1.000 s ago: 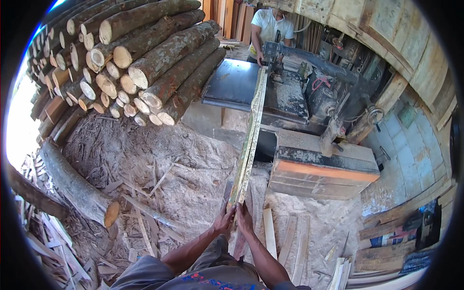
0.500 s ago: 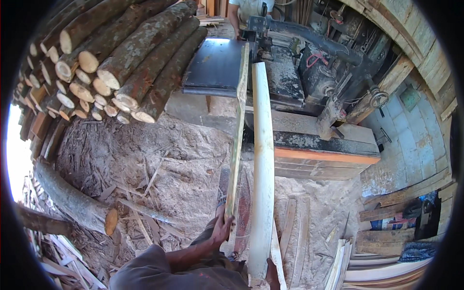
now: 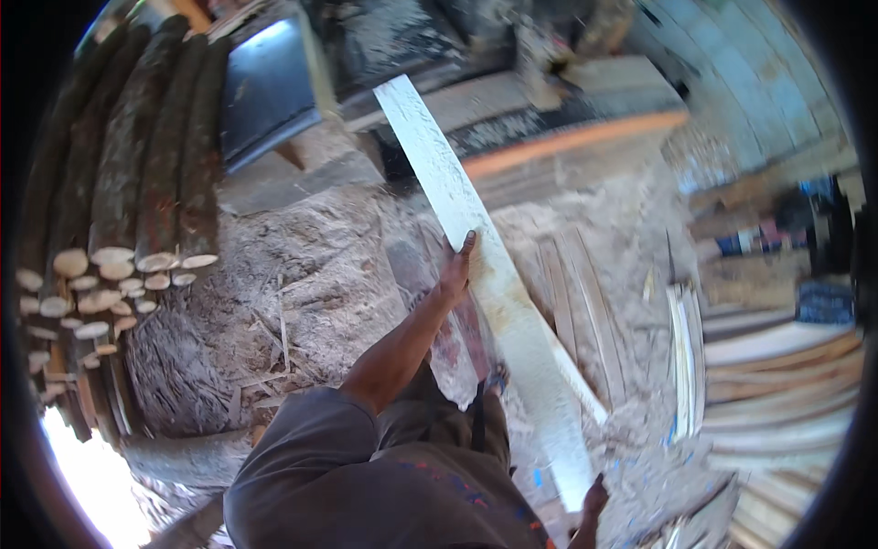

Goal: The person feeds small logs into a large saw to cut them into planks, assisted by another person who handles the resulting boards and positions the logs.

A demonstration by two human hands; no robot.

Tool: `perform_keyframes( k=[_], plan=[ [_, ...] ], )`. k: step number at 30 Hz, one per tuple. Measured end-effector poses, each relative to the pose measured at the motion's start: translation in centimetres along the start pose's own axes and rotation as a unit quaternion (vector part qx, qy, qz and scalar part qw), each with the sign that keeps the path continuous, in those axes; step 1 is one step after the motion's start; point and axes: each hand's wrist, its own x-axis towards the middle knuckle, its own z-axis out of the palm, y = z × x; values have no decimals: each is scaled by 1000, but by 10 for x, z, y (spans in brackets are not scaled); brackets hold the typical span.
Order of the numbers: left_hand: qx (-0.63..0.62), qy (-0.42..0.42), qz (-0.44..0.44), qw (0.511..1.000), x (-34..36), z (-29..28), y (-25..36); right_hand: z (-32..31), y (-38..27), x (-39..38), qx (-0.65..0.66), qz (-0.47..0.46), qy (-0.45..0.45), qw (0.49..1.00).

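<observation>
A long pale wooden board (image 3: 439, 178) slants across the view, from beside the machine down to the lower right. My left hand (image 3: 460, 263) is closed on its left edge near the middle, thumb lying on the upper face. At the board's near end my right hand (image 3: 594, 499) grips the right corner, its fingers partly hidden. A narrow pale strip (image 3: 576, 380) shows under the board's right edge. Beyond the far end stands the machine with a dark metal table (image 3: 270, 87).
Barked logs (image 3: 128, 183) are stacked at the left. An orange-edged wooden base (image 3: 576, 146) runs below the machine. Sawn strips (image 3: 585, 302) lie on the sawdust-covered floor (image 3: 311, 238), and more boards (image 3: 786, 384) are piled at the right. A thick log (image 3: 187, 462) lies at lower left.
My left hand has let go of the bark-edged slab and taken the board's left edge. The board has tilted, its near end swinging right with my right hand. The view has turned right.
</observation>
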Motion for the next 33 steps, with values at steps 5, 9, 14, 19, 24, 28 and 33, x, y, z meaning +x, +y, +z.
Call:
perform_keyframes(
  k=[5,9,14,19,24,28,33],
  plan=[
    [267,-63,-293,916,-68,25,-90,-32,96,94,451,293,55,841],
    [442,-221,-122,861,-117,-82,-135,-56,21,170,811,274,16,517],
    [501,-21,-269,822,-202,-233,-102,-31,-175,191,718,79,-189,666],
    [389,185,-247,868,-228,-307,-4,-88,-334,212,360,-264,-99,890],
    [259,346,-169,886,-199,-348,33,-237,-432,236,520,-131,-284,795],
    [152,353,-169,907,-157,-348,6,-267,-491,306,454,-202,-263,827],
    [150,296,-244,911,-103,-312,-14,-308,-583,367,378,-244,-250,857]
  ],
)
